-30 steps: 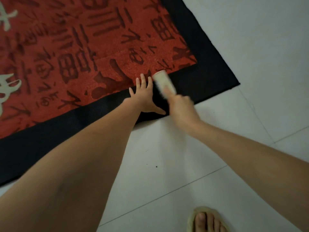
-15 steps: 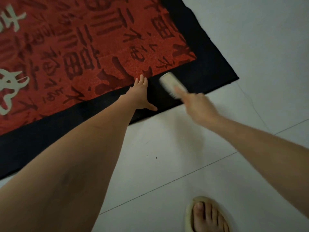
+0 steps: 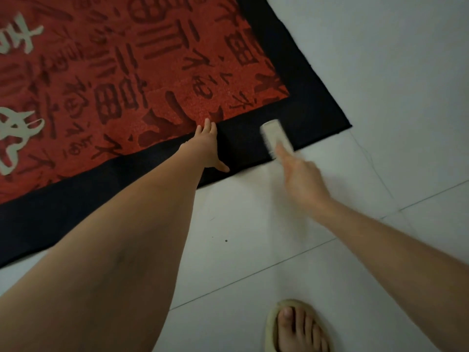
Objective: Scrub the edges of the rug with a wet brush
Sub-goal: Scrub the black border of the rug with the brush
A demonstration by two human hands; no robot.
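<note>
A red rug (image 3: 127, 80) with dark characters and a black border (image 3: 312, 107) lies on the floor, its near right corner at the right. My left hand (image 3: 206, 148) presses flat on the black border, fingers straight and reaching onto the red field. My right hand (image 3: 299, 174) grips a white scrubbing brush (image 3: 275, 138), index finger stretched along its back. The brush lies on the black border near the rug's front edge, to the right of my left hand and blurred by motion.
White floor tiles (image 3: 253, 237) with thin grout lines spread below and right of the rug. My foot in a pale sandal (image 3: 297, 329) stands at the bottom edge. A thin loose thread (image 3: 368, 158) trails from the rug corner.
My right hand has carried the brush rightward along the black border, away from my left hand. The left hand stays pressed on the rug.
</note>
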